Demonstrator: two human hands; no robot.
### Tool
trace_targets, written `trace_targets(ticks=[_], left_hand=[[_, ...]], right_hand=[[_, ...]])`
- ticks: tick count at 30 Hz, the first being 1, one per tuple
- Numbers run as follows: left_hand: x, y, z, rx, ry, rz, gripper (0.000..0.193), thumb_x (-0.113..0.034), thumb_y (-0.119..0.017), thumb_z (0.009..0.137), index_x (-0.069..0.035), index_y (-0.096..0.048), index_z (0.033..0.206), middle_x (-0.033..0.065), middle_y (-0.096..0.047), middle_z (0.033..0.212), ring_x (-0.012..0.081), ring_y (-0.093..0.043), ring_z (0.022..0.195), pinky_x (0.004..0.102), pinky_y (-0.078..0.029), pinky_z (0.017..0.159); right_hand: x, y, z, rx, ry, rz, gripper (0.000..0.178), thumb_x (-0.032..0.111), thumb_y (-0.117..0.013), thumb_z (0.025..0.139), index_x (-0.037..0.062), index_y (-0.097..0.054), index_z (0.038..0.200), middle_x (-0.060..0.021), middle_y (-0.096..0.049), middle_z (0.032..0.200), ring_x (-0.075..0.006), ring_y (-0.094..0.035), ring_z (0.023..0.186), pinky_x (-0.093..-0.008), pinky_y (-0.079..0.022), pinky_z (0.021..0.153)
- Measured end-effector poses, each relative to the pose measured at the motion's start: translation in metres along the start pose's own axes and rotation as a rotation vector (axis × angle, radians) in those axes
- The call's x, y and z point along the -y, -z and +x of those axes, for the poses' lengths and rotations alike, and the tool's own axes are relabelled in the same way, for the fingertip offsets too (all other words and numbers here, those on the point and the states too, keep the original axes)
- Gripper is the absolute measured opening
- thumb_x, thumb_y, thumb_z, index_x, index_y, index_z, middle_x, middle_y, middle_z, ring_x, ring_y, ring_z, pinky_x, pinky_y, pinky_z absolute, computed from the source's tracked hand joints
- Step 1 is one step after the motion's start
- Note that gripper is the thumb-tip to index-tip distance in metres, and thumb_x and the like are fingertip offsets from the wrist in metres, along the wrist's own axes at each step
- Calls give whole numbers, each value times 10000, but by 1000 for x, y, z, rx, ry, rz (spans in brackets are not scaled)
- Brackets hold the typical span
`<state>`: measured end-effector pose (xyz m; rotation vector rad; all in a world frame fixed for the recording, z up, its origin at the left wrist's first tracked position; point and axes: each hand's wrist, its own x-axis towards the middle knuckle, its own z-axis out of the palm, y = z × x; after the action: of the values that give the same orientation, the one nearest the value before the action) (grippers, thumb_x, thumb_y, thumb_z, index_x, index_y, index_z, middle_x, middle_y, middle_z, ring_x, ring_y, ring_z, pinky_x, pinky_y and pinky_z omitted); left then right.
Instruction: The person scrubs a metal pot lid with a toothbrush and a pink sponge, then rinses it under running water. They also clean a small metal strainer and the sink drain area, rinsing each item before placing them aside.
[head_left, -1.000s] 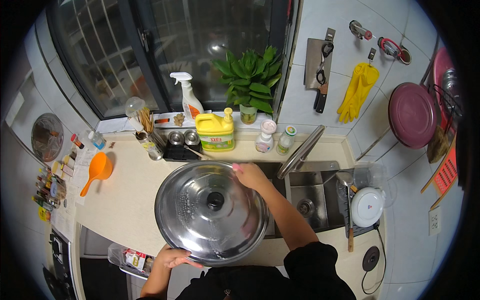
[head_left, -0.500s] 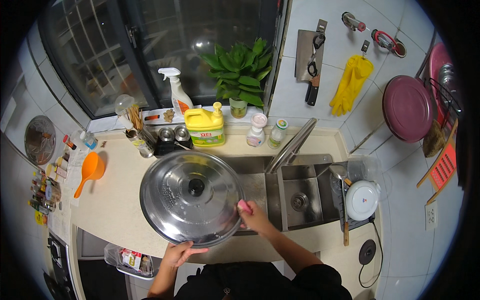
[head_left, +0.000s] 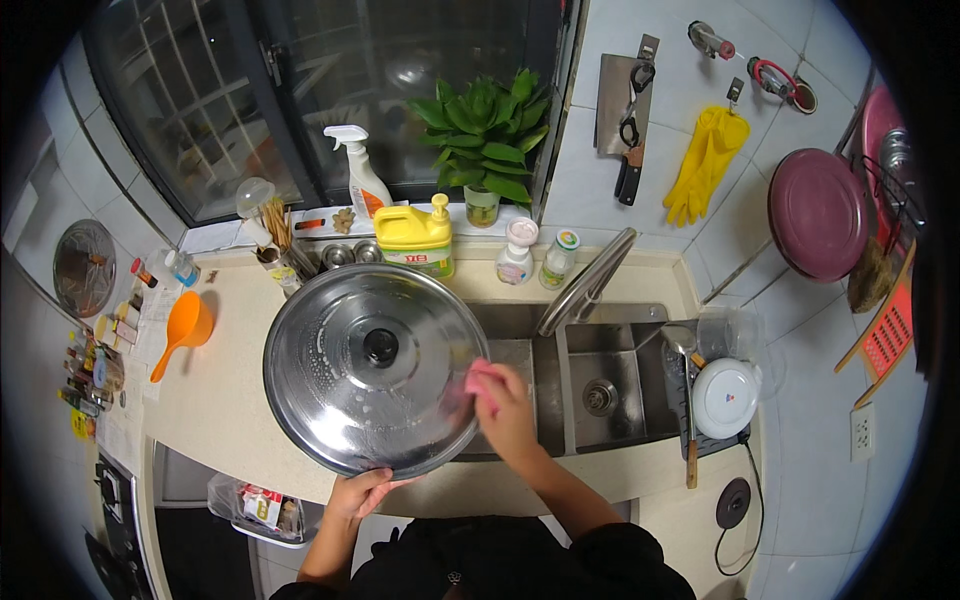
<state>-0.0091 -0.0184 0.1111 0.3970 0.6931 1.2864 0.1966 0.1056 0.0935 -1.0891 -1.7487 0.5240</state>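
1. Silvery metal, beaded with droplets: the lid (head_left: 372, 395) is just ahead of the left hand (head_left: 360, 492) and left of the right hand (head_left: 510, 412), over the table (head_left: 222, 392); whether those two touch, I can't tell.
2. The left hand grips its near rim, thumb on top; the right hand pinches a pink cloth (head_left: 482, 381) at its right edge.
3. It looks stiff, moderately heavy, likely slippery where wet, hardly fragile.
4. Best holds, I'd say: opposite rims, or the black knob (head_left: 380, 348) ahead of the left hand.
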Motion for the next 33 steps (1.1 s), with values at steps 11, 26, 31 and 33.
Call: trace_targets(ticks=[11, 26, 31, 33], left_hand=[[11, 15, -6, -70, 36, -10, 529, 161, -476, 691, 43, -359, 1193, 203, -466, 1138, 345, -478, 1071, 508, -408, 906], [36, 27, 8, -96, 79, 130, 451, 122, -523, 694, 59, -427, 1130, 184, -533, 1040, 311, -545, 970, 449, -467, 843], [35, -1, 1, -219, 77, 130, 329, 79, -564, 743, -1, -500, 1056, 81, -565, 914, 149, -578, 737, 232, -520, 612], [46, 10, 3, -230, 77, 134, 329, 79, -564, 744, 2, -499, 1057, 79, -568, 907, 153, -583, 739, 232, -522, 604]], right_hand=[[16, -11, 49, 69, 329, -42, 189, 32, -513, 734, 39, -568, 915, -110, -539, 1050, -308, -532, 916, -405, -427, 788], [78, -38, 11, 165, 416, 99, 249, 24, -567, 692, 55, -567, 939, -58, -551, 1020, -234, -507, 935, -388, -402, 777], [77, -42, 30, 100, 302, -98, 269, 31, -600, 680, 22, -591, 948, -117, -521, 1018, -292, -497, 909, -369, -424, 741], [79, -37, 21, 96, 238, -106, 267, 46, -605, 682, 13, -591, 947, -133, -509, 981, -305, -487, 888, -362, -425, 726]])
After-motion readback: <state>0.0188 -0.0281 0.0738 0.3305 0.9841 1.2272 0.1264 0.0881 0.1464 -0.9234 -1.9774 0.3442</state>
